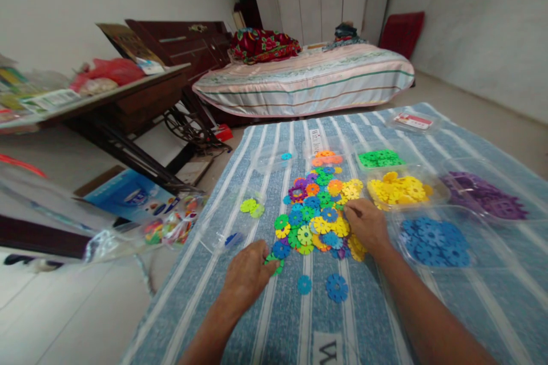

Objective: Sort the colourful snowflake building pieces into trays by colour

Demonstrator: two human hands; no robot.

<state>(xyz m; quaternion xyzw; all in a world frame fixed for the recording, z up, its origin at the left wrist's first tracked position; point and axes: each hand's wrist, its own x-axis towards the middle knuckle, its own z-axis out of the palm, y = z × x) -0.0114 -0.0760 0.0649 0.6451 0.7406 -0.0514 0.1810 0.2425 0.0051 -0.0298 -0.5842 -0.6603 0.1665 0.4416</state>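
Left hand [246,275] low at the near edge of the pile of plastic snowflake discs [319,211], fingers curled together and pinching a green disc [276,262] against the blue striped cloth [265,319]. Right hand [366,225] palm down on the pile's right side, fingers bent and pressed onto yellow discs; whether anything is pinched there, cannot tell. Pile mid-cloth, flat toothed rounds in blue, green, yellow, orange, purple. Two loose blue discs [337,287] just in front, between the forearms, open cloth all around them. To the right, clear shallow trays, each one colour: blue discs [432,239] nearest, yellow discs [400,189] beyond, green discs [380,158] farther, purple discs [488,197] out by the right side. Left of the pile, a clear tray with lime discs [252,206]. Cloth's left edge close to the left hand, pale floor [64,308] past it. Dark wooden desk [128,102] at far left, striped bed [308,82] behind.
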